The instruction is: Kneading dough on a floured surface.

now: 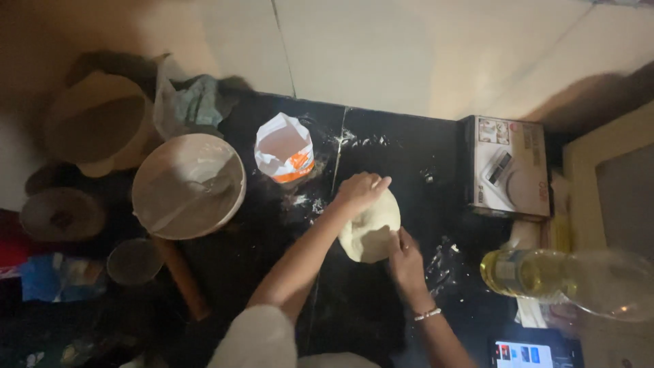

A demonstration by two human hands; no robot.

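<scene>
Two hands work one lump of pale dough (pixel 368 228) on the dark, flour-dusted tabletop (pixel 409 163). The left hand (pixel 359 191) lies on the dough's far upper edge, fingers curled loosely over it and pressing down; the right hand (pixel 407 262) cups the near lower right edge, fingers spread against its side. So the dough sits between the two, its longer axis running roughly from the far side toward the person, with both hands touching it and neither clearly nearer. Just beyond the left hand stands an open flour bag (pixel 284 148). A large pale bowl (pixel 189 185) lies well to the left, a boxed kitchen scale (pixel 507 167) to the right, and a bottle of yellow oil (pixel 538 272) near the right wrist.
</scene>
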